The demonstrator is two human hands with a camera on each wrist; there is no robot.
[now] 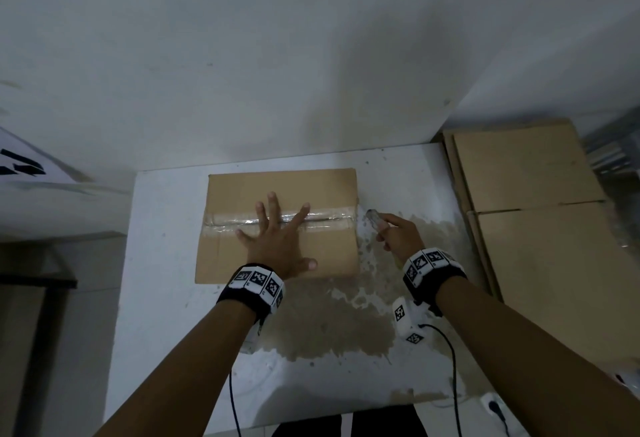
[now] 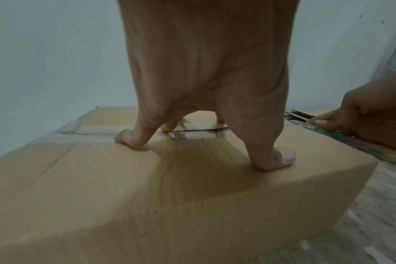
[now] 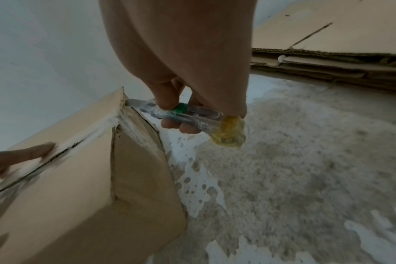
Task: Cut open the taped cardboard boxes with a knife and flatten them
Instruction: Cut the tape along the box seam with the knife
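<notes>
Head view shows a box lying on a white table, under the left hand and just left of the right hand. The left hand is spread wide, fingers straight, pressing flat on the box top, its fingertips across the clear tape that runs along the centre seam. From the left wrist, a fingertip and the thumb bear down on the cardboard, and beyond them the seam shows a dark slit under the glossy tape.

The right hand is curled round a knife, gripping it by the handle. From the right wrist the knife appears as a clear-bodied cutter with a green band and a yellow end, wrapped in what looks like plastic film. Its tip sits at the box's right end, at the top corner where the tape folds down the side; whether the blade is inside the cardboard I cannot tell. The box side nearest that hand has a torn, whitish strip of tape and a flap edge standing slightly out.

Right of the right hand, a stack of flattened cardboard lies at the table's edge. Below both hands the table's paint is worn to a brownish patch.
</notes>
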